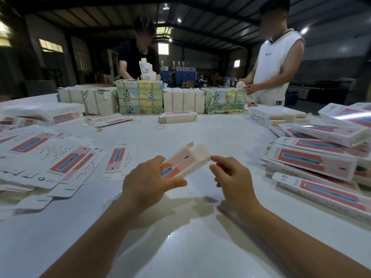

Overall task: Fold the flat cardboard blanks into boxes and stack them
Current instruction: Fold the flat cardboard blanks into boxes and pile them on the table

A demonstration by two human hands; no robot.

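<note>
Two bare forearms reach up from 6 o'clock over the glossy white tabletop (190,237). At centre, the left hand (148,183) grips a half-formed box (183,162), thumb curled under its near end and fingers (158,160) wrapped over its far long edge, holding it tilted above the tabletop with its open end and raised flaps pointing toward 1 o'clock. Just beside it at 3 o'clock, the right hand (232,177) has its fingers loosely curled, the fingertips at the open flap; whether they pinch it or only touch it cannot be told. At 9 o'clock a loose heap of flat blanks (44,157) spreads across the tabletop, and one single blank (118,159) lies apart from it toward centre. At 3 o'clock finished boxes (317,163) lie stacked in uneven layers, crowding the right edge. Toward 12 o'clock, rubber bands (159,127) lie scattered, a small bundle of blanks (177,116) sits alone, and behind it wrapped bundles (139,99) form a low wall across the far side. Beyond that wall stand a person in a black shirt (138,55) at 12 o'clock and a person in a white sleeveless top (275,65) at 1 o'clock, both handling cardboard.
</note>
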